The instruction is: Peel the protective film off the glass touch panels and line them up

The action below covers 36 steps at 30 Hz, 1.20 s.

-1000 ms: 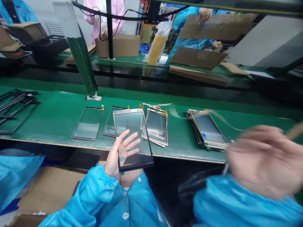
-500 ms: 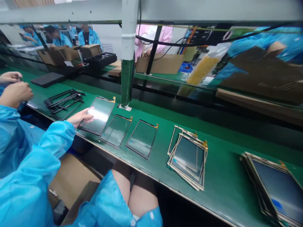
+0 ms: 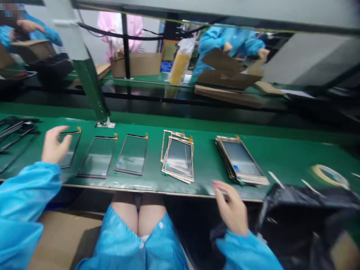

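My left hand is open, thumb and fingers apart, at a black-bordered glass touch panel lying on the green bench. The hand covers part of that panel. Two similar panels, a middle one and a right one, lie beside it, each with a gold flex tab at its upper corner. My right hand hovers by the bench's front edge, fingers loosely bent, thumb apart, with nothing visible in it. Closest to it are a loose pile of pale-edged panels and a neater stack of panels.
Black frames lie at the far left. A green-white post rises from the bench. At right are a tape roll and a black bag-lined bin. Co-workers handle cardboard across the bench. A cardboard box stands below.
My left hand has let go of the glass touch panel, which now lies on the bench. My view has swung right, and my right hand has come into sight.
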### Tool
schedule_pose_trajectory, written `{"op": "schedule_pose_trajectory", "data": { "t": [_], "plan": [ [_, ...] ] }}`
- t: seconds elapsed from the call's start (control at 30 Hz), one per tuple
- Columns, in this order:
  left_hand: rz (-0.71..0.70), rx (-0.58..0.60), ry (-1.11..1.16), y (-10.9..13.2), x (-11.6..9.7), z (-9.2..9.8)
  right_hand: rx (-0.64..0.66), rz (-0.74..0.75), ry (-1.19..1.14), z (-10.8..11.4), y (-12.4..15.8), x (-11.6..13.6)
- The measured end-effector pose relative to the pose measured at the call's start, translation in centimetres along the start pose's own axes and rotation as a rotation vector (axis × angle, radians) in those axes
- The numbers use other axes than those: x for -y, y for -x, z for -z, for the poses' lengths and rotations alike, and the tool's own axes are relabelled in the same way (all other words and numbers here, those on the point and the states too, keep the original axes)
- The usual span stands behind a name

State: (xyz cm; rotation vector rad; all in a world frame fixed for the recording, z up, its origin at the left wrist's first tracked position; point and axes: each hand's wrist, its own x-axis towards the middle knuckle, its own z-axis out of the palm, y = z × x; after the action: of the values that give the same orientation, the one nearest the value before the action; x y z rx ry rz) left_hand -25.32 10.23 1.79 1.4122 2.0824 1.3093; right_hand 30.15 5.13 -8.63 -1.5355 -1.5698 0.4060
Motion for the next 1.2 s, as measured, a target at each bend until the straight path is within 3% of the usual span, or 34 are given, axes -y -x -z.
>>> {"op": "schedule_pose_trajectory", "data": {
  "t": [0.13,0.23,0.3,0.4,0.5,0.63,0.77,0.97,1.1,1.2],
  "plan": [
    [-0.262,0.378,0.058,4.9,-5.3,-13.4,0.015,-0.052,0.014,-5.8,-3.7,-0.6],
    [-0.294,0.525,0.052,7.9,-8.5,-22.9,0.011,-0.068,0.082,-8.4,-5.0,-1.2],
    [-0.251,0.534,0.021,8.5,-10.0,-27.5,0.016,-0.07,0.114,-9.2,-5.1,-1.3],
    [-0.158,0.516,-0.006,8.1,-11.1,-31.6,0.041,-0.051,0.131,-9.6,-4.8,-1.4],
    [-0.075,0.488,0.006,7.3,-11.7,-33.7,0.069,-0.027,0.122,-9.6,-4.6,-1.5],
    [0.04,0.447,0.091,6.5,-12.3,-34.9,0.09,-0.012,0.094,-9.6,-4.6,-1.7],
    [0.081,0.489,0.302,6.7,-12.5,-34.3,0.082,-0.027,0.052,-9.5,-4.6,-2.0],
    [0.17,0.711,0.672,8.7,-11.3,-33.0,0.065,-0.056,-0.019,-9.8,-4.8,-2.3],
    [0.295,0.723,0.794,9.5,-10.3,-33.5,0.072,-0.064,-0.049,-10.0,-4.9,-2.6],
    [0.304,0.698,0.853,9.8,-10.0,-33.7,0.062,-0.076,-0.06,-10.2,-5.1,-3.0]
  ]
}}
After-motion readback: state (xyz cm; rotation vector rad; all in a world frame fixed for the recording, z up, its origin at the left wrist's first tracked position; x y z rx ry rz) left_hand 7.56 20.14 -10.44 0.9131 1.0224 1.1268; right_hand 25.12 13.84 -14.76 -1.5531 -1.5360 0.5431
